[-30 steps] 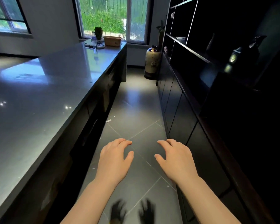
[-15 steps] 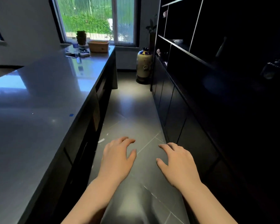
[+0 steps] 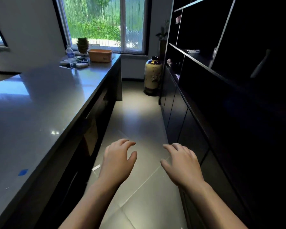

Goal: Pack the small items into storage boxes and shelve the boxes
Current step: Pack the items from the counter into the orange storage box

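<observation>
An orange storage box [image 3: 100,55] stands at the far end of the long grey counter [image 3: 40,109], near the window. Small items [image 3: 75,62] lie in a loose pile to its left, beside a clear water bottle [image 3: 70,53]. My left hand [image 3: 118,160] and my right hand [image 3: 180,162] hover palm down over the floor of the aisle, fingers loosely curled, holding nothing. Both are far from the box. Dark shelves [image 3: 205,63] line the right side.
A tall yellow and blue vase [image 3: 153,76] stands on the floor at the aisle's far end. A green plant [image 3: 82,44] sits by the window. Dark cabinet doors [image 3: 177,113] run under the shelves. A white scrap [image 3: 96,167] lies on the floor tiles.
The view has moved forward along the aisle, so the box, the small items and the vase appear nearer. Both hands stay out in front, holding nothing.
</observation>
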The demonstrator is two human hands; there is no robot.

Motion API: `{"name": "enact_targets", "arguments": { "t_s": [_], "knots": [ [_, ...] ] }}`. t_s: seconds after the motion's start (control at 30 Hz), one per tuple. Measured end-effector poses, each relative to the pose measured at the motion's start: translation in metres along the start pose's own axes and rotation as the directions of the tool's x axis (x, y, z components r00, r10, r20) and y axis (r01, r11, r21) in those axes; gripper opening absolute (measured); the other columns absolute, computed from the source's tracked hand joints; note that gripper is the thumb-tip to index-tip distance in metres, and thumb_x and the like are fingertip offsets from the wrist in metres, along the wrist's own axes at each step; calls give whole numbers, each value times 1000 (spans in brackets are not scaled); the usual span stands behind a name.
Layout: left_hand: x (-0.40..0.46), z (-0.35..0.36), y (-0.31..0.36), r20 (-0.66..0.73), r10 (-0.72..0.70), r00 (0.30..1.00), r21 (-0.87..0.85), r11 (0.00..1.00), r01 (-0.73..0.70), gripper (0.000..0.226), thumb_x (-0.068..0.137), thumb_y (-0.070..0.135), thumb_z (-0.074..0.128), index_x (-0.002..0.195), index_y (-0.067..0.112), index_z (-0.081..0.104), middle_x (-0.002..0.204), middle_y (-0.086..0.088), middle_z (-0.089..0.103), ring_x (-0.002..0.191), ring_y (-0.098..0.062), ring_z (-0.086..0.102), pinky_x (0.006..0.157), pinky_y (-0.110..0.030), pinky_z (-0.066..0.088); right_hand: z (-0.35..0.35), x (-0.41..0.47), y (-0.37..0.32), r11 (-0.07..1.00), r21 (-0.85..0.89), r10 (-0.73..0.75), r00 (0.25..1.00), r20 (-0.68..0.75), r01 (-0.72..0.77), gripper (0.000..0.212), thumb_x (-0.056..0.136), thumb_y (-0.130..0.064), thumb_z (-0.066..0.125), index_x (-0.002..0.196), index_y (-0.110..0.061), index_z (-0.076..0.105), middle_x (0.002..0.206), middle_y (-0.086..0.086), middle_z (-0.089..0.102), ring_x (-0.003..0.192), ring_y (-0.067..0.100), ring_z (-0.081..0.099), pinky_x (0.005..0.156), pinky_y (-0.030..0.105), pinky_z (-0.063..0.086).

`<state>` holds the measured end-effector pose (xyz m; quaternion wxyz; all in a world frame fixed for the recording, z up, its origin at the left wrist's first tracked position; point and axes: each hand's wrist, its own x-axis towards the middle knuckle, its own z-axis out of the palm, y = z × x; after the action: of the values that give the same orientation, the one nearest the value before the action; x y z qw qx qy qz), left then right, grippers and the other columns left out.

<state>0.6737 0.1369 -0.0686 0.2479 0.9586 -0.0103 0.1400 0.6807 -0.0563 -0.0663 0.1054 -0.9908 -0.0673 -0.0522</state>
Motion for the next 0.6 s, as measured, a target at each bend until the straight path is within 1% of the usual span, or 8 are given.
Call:
{"name": "enact_targets", "arguments": {
  "t_s": [0.13,0.23,0.37,0.43,0.53,0.6],
  "knots": [
    [64,15,-10,13,-40,999,3,999,40,33,89,32,54,121,29,59,129,10,53,121,-12,46,101,-26,28,3,71,2,999,12,-33,998,46,32,50,89,-43,47,138,-35,41,138,-7,45,126,17,41,104,31,26],
    [117,31,-28,3,-66,998,-1,998,66,33,90,34,53,122,30,58,130,12,53,123,-10,45,102,-26,27,12,130,2,998,19,-62,997,52,61,49,90,-42,47,138,-34,41,137,-8,46,124,16,43,103,31,30],
    [197,53,-59,19,-53,998,7,999,53,34,90,34,53,124,31,57,132,11,52,123,-11,46,105,-28,30,33,219,-7,998,23,-61,997,39,60,50,92,-44,47,140,-34,39,140,-7,44,125,17,43,103,32,32],
    [229,57,-71,23,-38,999,17,999,38,35,90,35,53,125,32,57,132,11,52,123,-11,46,105,-28,30,40,251,-13,998,25,-59,997,48,58,50,93,-44,46,141,-34,38,141,-7,44,125,17,43,103,32,32],
    [301,59,-102,27,-33,999,15,999,32,36,90,35,53,125,31,57,133,10,52,123,-10,46,105,-28,31,52,320,-27,998,10,-59,996,66,59,51,92,-44,46,142,-34,38,141,-7,45,124,16,45,102,31,34],
    [347,57,-118,25,-16,1000,19,1000,16,36,91,36,52,126,32,56,133,10,52,123,-10,45,105,-28,31,54,365,-38,998,-1,-56,997,53,56,52,92,-45,46,142,-34,38,141,-7,45,123,16,46,101,31,36]
  ]
}}
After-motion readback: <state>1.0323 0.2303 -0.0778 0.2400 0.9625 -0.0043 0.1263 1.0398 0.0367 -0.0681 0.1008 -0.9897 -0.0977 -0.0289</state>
